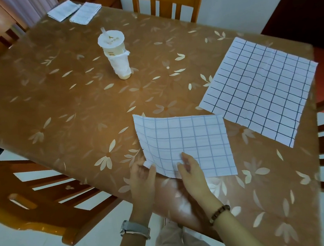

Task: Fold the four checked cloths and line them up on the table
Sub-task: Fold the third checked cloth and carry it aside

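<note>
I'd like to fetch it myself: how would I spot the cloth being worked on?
On the brown flowered table, look at the near edge. The cloth in hand lies there, both hands touching its near edge; its lines are pale grey, whereas the open cloth to its right has dark ones.

Near cloth (186, 144) flat on table (68, 115), at front edge; both hands on its near-left corner — left hand (142, 175), right hand (191, 171). Second cloth (260, 90) spread behind-right. Cup (115, 54) mid-table. Two folded cloths (75, 11) side by side — far left corner.
</note>
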{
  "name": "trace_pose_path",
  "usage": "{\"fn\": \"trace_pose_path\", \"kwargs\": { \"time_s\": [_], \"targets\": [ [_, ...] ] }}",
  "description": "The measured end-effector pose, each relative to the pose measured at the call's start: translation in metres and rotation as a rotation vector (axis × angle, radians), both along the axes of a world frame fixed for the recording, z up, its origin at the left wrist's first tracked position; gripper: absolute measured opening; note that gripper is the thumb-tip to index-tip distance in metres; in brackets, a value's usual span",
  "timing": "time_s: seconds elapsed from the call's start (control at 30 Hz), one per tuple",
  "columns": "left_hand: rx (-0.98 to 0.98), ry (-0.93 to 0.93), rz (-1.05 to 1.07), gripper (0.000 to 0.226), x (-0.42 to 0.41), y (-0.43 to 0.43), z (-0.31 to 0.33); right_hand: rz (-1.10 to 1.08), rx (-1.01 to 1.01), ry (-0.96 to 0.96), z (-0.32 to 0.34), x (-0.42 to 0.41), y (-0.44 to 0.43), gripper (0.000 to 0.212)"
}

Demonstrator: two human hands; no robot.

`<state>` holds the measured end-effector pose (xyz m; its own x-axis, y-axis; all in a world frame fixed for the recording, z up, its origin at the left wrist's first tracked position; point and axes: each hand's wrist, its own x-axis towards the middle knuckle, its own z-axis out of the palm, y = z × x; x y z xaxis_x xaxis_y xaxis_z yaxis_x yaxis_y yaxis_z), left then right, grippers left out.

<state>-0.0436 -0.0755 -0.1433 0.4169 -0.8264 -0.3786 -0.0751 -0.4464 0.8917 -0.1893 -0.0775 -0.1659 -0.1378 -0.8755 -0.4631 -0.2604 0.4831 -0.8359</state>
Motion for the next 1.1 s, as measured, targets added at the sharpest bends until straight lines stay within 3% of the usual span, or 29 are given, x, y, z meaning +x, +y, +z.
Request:
{"fn": "trace_pose_path", "kwargs": {
  "time_s": [0.2, 0.4, 0.47, 0.53, 0.7, 0.77, 0.87, 1.0, 1.1],
  "targets": [
    [-0.205, 0.19, -0.187, 0.016, -0.03, -0.008, 0.014, -0.054, 0.108, -0.195, 0.004, -0.013, -0.008, 0.036],
    [-0.233, 0.262, -0.402, 0.016, -0.063, -0.014, 0.008, -0.312, 0.233, -0.665, 0.029, -0.035, -0.026, 0.037],
    [-0.224, 0.242, -0.474, 0.018, -0.073, -0.014, 0.004, -0.399, 0.228, -0.732, 0.032, -0.05, -0.033, 0.039],
    [-0.202, 0.203, -0.567, 0.019, -0.083, -0.013, -0.001, -0.407, 0.187, -0.64, 0.035, -0.067, -0.037, 0.04],
    [-0.233, -0.008, -0.777, 0.03, -0.101, -0.006, -0.019, -0.262, 0.068, -0.009, 0.02, -0.103, -0.043, 0.024],
    [-0.278, -0.098, -0.864, 0.027, -0.106, -0.004, -0.026, -0.218, 0.05, 0.131, 0.014, -0.113, -0.045, 0.024],
    [-0.341, -0.209, -0.893, 0.016, -0.109, -0.003, -0.031, -0.216, 0.061, 0.262, 0.006, -0.124, -0.045, 0.032],
    [-0.39, -0.438, -0.822, 0.039, -0.103, -0.013, -0.043, -0.226, 0.067, 0.347, 0.005, -0.133, -0.044, 0.036],
    [-0.288, -0.679, -0.897, 0.05, -0.092, -0.023, -0.056, -0.239, 0.06, 0.357, 0.008, -0.137, -0.045, 0.043]
  ]
}}
